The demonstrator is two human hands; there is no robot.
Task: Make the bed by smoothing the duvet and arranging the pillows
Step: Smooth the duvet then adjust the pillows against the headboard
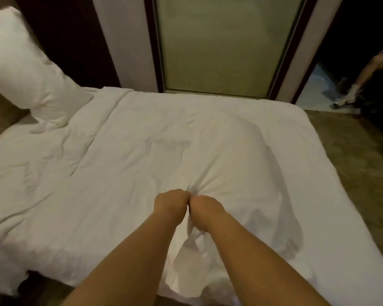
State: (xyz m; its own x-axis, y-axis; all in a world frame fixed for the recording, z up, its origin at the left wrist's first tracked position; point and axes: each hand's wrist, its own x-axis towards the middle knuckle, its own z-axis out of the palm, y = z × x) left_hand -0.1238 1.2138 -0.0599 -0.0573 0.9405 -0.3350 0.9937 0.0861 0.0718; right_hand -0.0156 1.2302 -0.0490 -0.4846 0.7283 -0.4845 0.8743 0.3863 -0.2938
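both fists, left hand [170, 200] and right hand [205, 207], bunch one duvet [124, 155]; one pillow [29, 85].

The duvet [124, 151] is plain white, and the pillow [24, 69] is white too. The carpet [352, 151] is olive-brown with a faint mottled pattern. The glass panel [226, 45] is pale green, its frame dark brown.

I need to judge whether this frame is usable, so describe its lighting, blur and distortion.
Head view: dim, warm, yellowish light; soft throughout, with little fine detail on the duvet; wide-angle bending tilts the frosted glass door frame; a soft shadow falls right of the raised fabric gripped by the left hand and right hand; the pillow is slightly blown out.
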